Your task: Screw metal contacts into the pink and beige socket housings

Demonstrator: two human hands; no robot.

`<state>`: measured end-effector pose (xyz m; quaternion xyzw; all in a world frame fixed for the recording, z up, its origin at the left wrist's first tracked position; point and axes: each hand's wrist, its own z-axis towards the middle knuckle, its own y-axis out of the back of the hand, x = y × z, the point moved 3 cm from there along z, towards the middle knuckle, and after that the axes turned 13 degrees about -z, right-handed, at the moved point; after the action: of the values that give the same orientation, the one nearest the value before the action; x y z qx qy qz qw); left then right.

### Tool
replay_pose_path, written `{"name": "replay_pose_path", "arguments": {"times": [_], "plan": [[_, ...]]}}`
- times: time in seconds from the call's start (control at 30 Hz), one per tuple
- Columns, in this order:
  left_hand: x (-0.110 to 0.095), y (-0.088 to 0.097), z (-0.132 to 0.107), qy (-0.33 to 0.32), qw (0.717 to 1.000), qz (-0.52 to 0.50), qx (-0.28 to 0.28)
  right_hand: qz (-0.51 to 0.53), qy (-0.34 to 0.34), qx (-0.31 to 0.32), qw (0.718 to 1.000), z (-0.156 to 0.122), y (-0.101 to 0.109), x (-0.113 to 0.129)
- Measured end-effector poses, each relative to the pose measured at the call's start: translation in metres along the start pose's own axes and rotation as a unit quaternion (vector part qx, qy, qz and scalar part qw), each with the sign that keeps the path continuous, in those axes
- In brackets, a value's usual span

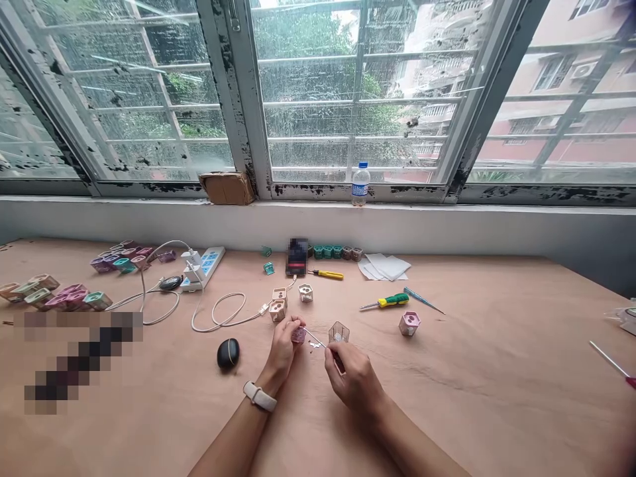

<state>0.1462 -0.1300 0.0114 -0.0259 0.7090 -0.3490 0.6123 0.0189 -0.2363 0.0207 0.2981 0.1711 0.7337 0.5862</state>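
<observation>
My left hand [284, 344] is closed around a small pink piece [299, 334] held just above the wooden table [497, 371]. My right hand [350, 374] pinches a thin metal tool [315, 338] whose tip points at that pink piece. A clear hexagonal shell [338, 332] stands right beyond my right hand's fingers. Tiny loose bits [314, 346] lie on the table between my hands. A white band sits on my left wrist.
Beige hexagonal pieces [278, 309], a pink one [409, 323], a green-yellow screwdriver [385, 302], a yellow one [326, 273], tweezers [422, 300], a phone [297, 257], white cable [218, 311], power strip [203, 268], black oval case [228, 353], paper sheets [383, 266]. Several coloured pieces [54, 295] lie far left.
</observation>
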Motion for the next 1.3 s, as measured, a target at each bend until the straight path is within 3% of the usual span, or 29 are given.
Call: {"name": "replay_pose_path", "arguments": {"times": [0.53,1.3], "plan": [[0.008,0.0,-0.001,0.059,0.994,0.057,0.074,0.105,-0.119,0.071,0.985,-0.002,-0.006,-0.005],[0.01,0.002,0.0,0.088,0.985,0.089,0.122,0.144,-0.122,0.07,0.98,0.001,-0.003,-0.011]]}}
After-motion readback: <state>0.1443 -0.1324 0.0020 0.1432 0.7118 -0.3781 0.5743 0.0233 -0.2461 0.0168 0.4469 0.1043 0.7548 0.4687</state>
